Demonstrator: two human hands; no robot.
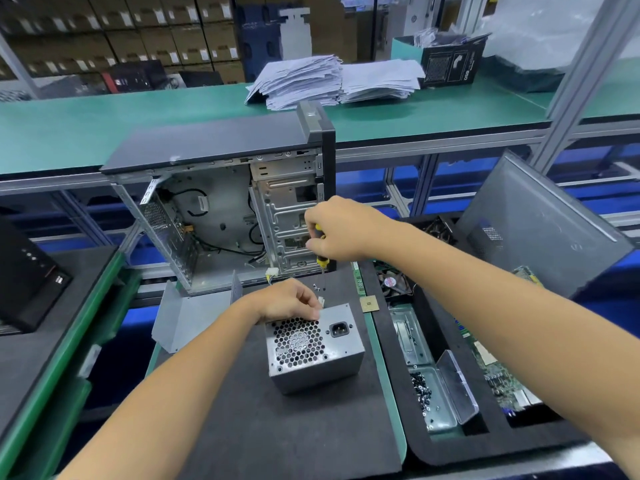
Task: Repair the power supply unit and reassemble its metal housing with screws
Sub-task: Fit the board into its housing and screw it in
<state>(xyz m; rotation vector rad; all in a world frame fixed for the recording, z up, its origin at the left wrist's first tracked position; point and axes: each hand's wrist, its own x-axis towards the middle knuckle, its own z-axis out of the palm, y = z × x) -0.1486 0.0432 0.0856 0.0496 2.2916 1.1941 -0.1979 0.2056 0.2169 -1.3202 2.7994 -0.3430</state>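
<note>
The grey metal power supply unit (313, 348), a box with a honeycomb fan grille and a black mains socket on its upper face, is set on a dark foam mat (277, 427) near the mat's middle; its far top edge is covered by the left hand (287, 301), whose fingers are curled down and pinch a small white part at that edge, though what the part is cannot be told; just beyond, a few small loose screws (317, 287) are seen on the mat; above them a screwdriver with a yellow and black handle (321, 249) is gripped upright in the closed fingers of the right hand (341, 230), its thin shaft pointed down at the mat beside the screws. Left of the unit a bent grey sheet-metal cover (194, 311) is stood on the mat; behind both, an open desktop computer case (225, 202) with bare steel interior and loose black cables is placed upright, blocking the far edge of the mat. To the right, a black foam tray (433, 452) is laid, in which a metal tin of dark screws with a clear hinged lid (433, 393), a small black cooling fan (394, 282) and green circuit boards (498, 375) are held; a grey case side panel (540, 223) is leaned behind it; stacks of white paper (329, 79) are piled on the green shelf (104, 126) beyond.
</note>
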